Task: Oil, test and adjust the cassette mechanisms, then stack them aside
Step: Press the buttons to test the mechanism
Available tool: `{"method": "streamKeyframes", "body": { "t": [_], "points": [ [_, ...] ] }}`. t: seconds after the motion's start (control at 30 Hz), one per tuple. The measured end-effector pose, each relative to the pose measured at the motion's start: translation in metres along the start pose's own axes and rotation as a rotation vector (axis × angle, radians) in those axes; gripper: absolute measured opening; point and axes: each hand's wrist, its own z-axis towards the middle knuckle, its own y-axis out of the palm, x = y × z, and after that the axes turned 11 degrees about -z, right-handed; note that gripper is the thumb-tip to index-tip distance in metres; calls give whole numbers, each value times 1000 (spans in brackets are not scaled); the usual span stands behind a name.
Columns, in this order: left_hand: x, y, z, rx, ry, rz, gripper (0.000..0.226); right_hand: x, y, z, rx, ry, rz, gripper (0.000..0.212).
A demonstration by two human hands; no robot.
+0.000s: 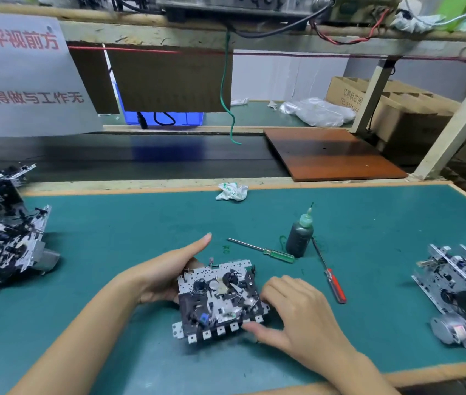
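Observation:
A metal cassette mechanism (220,297) with black reels and a row of square key tabs lies tilted low in the middle of the green mat. My left hand (166,269) cups its left edge from behind, fingers straight and thumb underneath. My right hand (288,312) grips its right side, the thumb pressing on the key tabs at the front right corner. A dark oil bottle (300,238) with a thin needle nozzle stands upright just beyond the mechanism.
A green-handled screwdriver (266,250) and a red-handled screwdriver (330,276) lie beside the bottle. Piles of mechanisms sit at the left (3,232) and right (465,289) mat edges. A crumpled wrapper (231,191) lies at the far edge; a brown board (331,155) is on the conveyor.

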Motion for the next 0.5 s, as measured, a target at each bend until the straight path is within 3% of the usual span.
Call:
{"method": "streamKeyframes", "body": {
  "t": [0.13, 0.27, 0.37, 0.43, 0.5],
  "points": [
    [9, 6, -13, 197, 266, 211, 80, 9, -15, 10, 11, 300, 385, 52],
    [-2, 15, -36, 266, 762, 336, 47, 24, -12, 23, -59, 487, 526, 71],
    [-12, 25, -40, 271, 921, 531, 29, 30, -10, 28, -120, 471, 414, 71],
    [-16, 31, -35, 326, 969, 559, 21, 36, -12, 30, -130, 397, 267, 58],
    [-17, 35, -28, 368, 1017, 560, 18, 42, -16, 34, -161, 308, 371, 42]
  ]
}}
